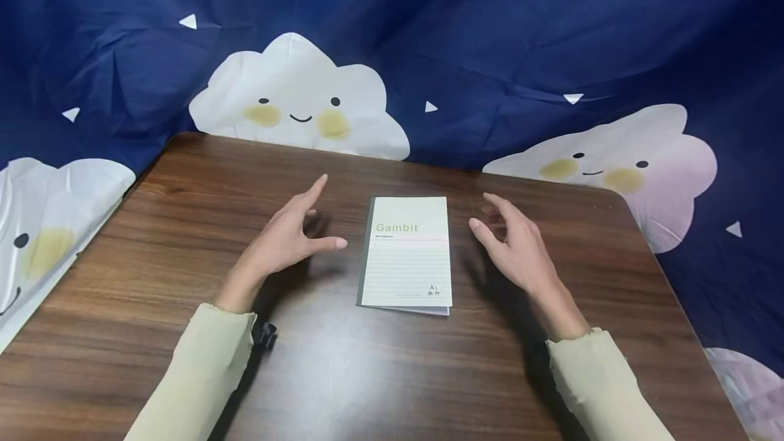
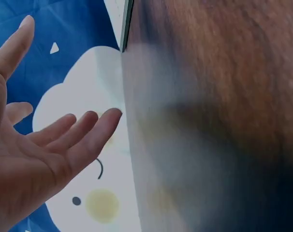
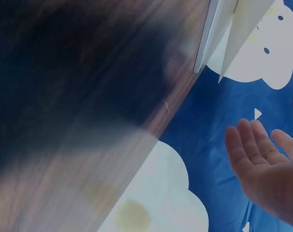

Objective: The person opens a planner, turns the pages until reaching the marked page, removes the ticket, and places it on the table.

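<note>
A pale notebook [image 1: 407, 264] with a dark spine strip and "Gambit" on its cover lies on the brown wooden table. Its cover stands slightly lifted at the right and bottom edges. To its left, my left hand [image 1: 278, 237] hovers with fingers extended and thumb spread, touching nothing. On the other side, my right hand [image 1: 517, 247] is held apart from the notebook, its fingers gently bent and holding nothing. The left wrist view shows a corner of the notebook [image 2: 123, 24] beyond the left hand [image 2: 45, 159]. In the right wrist view, the notebook's parted cover [image 3: 241, 36] rises above the right hand [image 3: 267, 169].
The wooden table [image 1: 343, 386] reaches back to a dark blue cloth [image 1: 508, 33] printed with smiling clouds and small white triangles. A small black object [image 1: 265, 334] is at the left cuff. Both forearms wear pale sleeves [image 1: 202, 366].
</note>
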`<state>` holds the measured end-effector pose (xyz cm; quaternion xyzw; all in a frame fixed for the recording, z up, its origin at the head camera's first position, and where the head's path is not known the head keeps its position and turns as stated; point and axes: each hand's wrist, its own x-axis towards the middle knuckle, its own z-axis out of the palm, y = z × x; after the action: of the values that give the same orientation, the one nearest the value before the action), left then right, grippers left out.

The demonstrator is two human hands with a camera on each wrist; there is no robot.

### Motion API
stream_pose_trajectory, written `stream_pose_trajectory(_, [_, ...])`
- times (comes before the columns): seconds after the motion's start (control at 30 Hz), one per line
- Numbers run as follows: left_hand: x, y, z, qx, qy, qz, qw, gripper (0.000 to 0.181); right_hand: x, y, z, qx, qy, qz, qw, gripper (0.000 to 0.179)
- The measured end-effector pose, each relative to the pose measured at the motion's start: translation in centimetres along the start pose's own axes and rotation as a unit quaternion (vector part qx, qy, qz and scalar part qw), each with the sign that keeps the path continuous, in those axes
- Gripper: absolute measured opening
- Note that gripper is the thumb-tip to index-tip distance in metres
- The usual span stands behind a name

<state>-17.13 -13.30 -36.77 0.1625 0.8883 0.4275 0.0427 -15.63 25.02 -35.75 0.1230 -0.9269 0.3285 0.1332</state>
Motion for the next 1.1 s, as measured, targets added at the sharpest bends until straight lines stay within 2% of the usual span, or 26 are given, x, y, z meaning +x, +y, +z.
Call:
stream_pose_trajectory(0.33, [0.8,-0.2,1.6,-0.038,-0.031,-0.03,0.9984,0.113,0.2,0.5,0.7,0.041,-0.028,0.001,0.9988,0.052])
stream_pose_trajectory(0.5, [1.5,0.0,2.3,-0.078,-0.046,-0.047,0.9948,0.105,0.7,0.4,1.2,0.053,-0.046,0.015,0.9974,0.054])
stream_pose_trajectory(0.6, [1.9,0.2,2.5,-0.13,-0.061,-0.069,0.9873,0.098,0.9,0.3,1.7,0.05,-0.06,0.027,0.9966,0.056])
stream_pose_trajectory(0.77, [2.4,0.2,3.0,-0.226,-0.08,-0.114,0.9641,0.09,1.0,0.3,2.2,0.039,-0.079,0.044,0.9951,0.057])
stream_pose_trajectory(0.9, [2.8,-0.1,3.7,-0.265,-0.088,-0.127,0.9518,0.087,1.0,0.4,2.4,0.031,-0.096,0.058,0.9932,0.058])
stream_pose_trajectory(1.1, [3.2,0.0,4.4,-0.294,-0.092,-0.134,0.9417,0.086,1.0,0.4,2.7,0.046,-0.127,0.066,0.9887,0.06])
